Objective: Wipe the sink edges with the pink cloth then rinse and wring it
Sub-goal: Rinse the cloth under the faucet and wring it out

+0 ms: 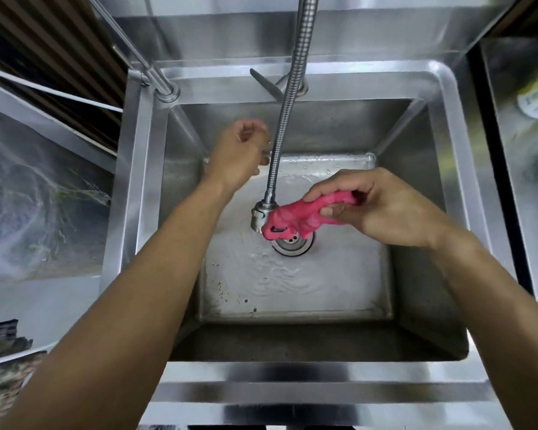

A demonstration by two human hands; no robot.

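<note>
Steel sink [448, 125] runs wet: right hand [382, 209] grips pink cloth [298, 217] under spout [260, 217]; left hand [236, 156], at ten o'clock, loosely curled, empty; wringing remains.

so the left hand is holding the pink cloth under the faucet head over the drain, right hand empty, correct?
Hands swapped. In the head view the right hand grips the pink cloth beside the faucet head, over the drain. The left hand is empty, up near the hose.

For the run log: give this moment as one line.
stage: rinse | right hand: grips pink cloth at faucet head | left hand: empty, beside hose | sink: water over drain
</note>
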